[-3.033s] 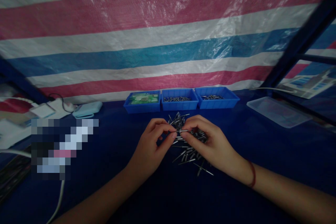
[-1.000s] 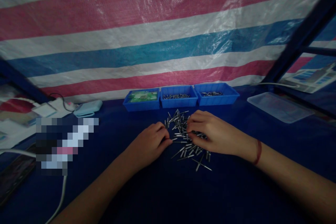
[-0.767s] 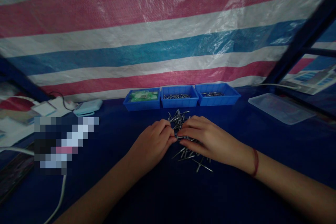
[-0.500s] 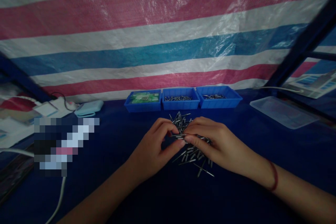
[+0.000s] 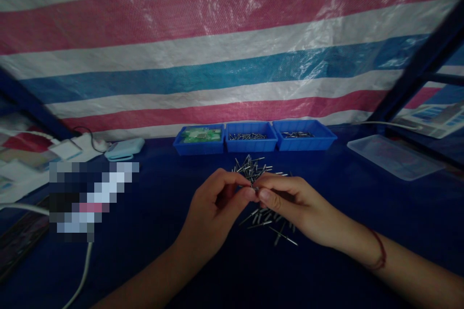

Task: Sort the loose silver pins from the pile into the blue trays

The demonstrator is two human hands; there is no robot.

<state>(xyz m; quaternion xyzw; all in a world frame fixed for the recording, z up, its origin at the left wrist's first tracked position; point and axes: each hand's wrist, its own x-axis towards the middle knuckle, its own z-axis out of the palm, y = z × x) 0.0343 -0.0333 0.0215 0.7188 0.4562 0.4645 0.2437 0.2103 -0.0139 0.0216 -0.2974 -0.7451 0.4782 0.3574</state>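
Over a loose pile of metal pop rivets (image 5: 250, 168), both hands meet at the fingertips. My left hand (image 5: 222, 205) is closed in a pinch, thumb against forefinger, at one end of a small silvery rivet (image 5: 255, 188). From the other side my right hand (image 5: 295, 200) pinches the same piece, which is mostly covered by the fingers. Several more rivets lie scattered below the hands, two of them crossed on the dark blue table (image 5: 224, 275).
Behind the pile stand three blue bins: one with green packets (image 5: 198, 147), one with rivets (image 5: 250, 146), one with fewer metal pieces (image 5: 308, 143). A clear plastic lid (image 5: 393, 154) lies right. To the left are a light-blue case (image 5: 125, 148), a cable (image 5: 87, 265) and a power strip (image 5: 85, 145).
My left thumb and forefinger have closed together onto the rivet, which showed between the hands before. My right hand has dropped slightly and keeps its pinch. The view has shifted a little.
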